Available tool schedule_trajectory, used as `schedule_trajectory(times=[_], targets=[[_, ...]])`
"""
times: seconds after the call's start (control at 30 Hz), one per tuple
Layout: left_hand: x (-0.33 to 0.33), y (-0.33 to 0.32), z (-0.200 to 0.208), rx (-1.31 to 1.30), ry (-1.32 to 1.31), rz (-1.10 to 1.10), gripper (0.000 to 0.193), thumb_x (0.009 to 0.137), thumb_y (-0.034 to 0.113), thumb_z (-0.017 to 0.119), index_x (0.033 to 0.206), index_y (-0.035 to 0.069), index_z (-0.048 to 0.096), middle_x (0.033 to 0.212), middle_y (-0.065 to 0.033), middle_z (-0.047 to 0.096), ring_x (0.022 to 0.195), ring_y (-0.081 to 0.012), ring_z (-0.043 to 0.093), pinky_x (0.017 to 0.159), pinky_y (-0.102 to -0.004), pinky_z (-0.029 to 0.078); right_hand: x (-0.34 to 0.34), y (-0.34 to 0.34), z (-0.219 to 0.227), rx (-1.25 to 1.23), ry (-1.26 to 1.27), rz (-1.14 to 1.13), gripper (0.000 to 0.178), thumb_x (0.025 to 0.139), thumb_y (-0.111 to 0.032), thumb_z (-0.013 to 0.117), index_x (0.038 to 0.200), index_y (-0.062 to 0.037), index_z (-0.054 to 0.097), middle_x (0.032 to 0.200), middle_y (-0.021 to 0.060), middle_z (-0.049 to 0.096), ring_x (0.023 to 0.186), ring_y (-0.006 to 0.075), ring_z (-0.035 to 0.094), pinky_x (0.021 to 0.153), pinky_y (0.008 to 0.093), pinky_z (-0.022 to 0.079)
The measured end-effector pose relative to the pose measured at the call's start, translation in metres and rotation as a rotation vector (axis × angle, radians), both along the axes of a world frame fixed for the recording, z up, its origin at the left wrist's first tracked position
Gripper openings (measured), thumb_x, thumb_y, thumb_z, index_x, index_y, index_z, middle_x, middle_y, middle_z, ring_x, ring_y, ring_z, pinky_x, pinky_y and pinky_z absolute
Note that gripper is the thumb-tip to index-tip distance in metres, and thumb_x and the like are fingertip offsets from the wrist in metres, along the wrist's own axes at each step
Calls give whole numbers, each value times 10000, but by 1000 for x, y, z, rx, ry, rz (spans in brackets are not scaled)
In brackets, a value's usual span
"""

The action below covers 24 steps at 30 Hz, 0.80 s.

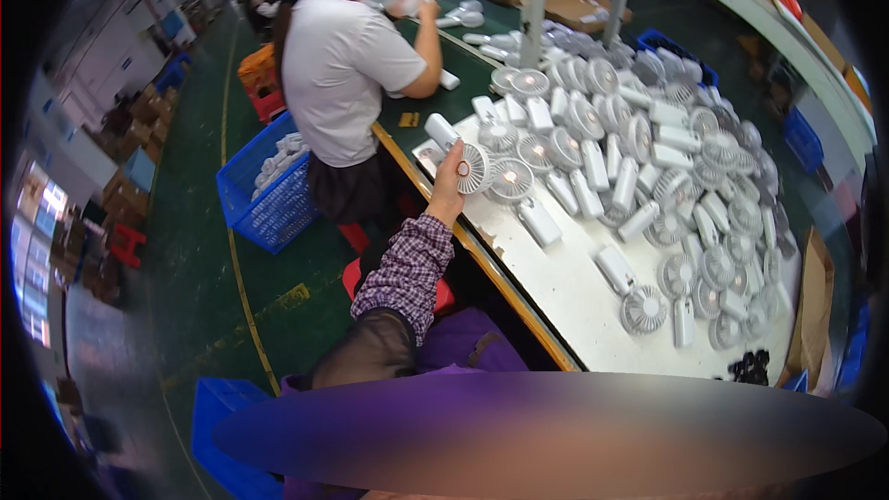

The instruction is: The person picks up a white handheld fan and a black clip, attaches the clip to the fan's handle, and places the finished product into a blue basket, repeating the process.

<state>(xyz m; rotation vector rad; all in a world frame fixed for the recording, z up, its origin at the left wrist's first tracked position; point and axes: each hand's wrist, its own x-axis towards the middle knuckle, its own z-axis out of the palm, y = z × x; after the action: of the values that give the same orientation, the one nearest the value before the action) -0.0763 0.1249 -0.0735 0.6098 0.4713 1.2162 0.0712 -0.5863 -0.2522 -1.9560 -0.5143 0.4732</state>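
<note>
My left hand [448,187] reaches out over the table's left edge, its fingers closed on a white handheld fan [472,169]. That fan's round grille faces up, and its handle [442,130] points away to the upper left. Right beside it on the white tabletop [556,292] lies another handheld fan [510,181]. A large heap of similar white fans [639,134] spreads across the table to the right. Closer to me, one fan [643,308] lies apart from the heap. My right hand does not show; a blurred patch covers the bottom of the view.
A person in a white shirt [347,74] works at the table farther along. Blue crates [269,194] stand on the green floor at left. A metal post [532,5] rises from the table. Small black parts [748,368] and a cardboard piece [813,306] lie at the near right.
</note>
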Motion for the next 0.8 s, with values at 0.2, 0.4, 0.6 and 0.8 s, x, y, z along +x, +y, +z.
schedule_trajectory(times=[0.2, 0.4, 0.6, 0.8], targets=[[45, -65, 22, -5, 81, -22, 362, 939, 284, 519, 1096, -38, 572, 967, -106, 638, 853, -185, 648, 732, -309, 546, 0, 117, 92, 39, 293, -298, 149, 879, -99, 599, 973, 12, 635, 806, 36, 627, 687, 97, 573, 596, 223, 468], [108, -133, 9, 21, 82, 58, 358, 933, 297, 555, 1093, -23, 530, 973, -50, 591, 845, -126, 572, 740, -257, 482, -14, 203, 203, -14, 2, -4, 169, 833, -48, 626, 986, 21, 640, 832, 70, 652, 707, 110, 595, 637, 230, 470], [98, -141, -2, 75, 163, -51, 323, 943, 325, 514, 1056, 23, 539, 934, -66, 605, 836, -148, 610, 722, -288, 512, -6, 352, 220, 239, -439, 541, 320, 788, -23, 634, 1102, 4, 579, 1161, 164, 565, 972, 298, 590, 805, 333, 483], [52, -137, 30, -26, 148, -36, 299, 943, 297, 533, 1053, 19, 543, 924, -32, 599, 795, -110, 599, 674, -252, 507, 29, 409, 207, 33, -581, 405, 306, 785, -91, 630, 1075, -1, 592, 1076, 179, 617, 952, 351, 564, 834, 385, 471]])
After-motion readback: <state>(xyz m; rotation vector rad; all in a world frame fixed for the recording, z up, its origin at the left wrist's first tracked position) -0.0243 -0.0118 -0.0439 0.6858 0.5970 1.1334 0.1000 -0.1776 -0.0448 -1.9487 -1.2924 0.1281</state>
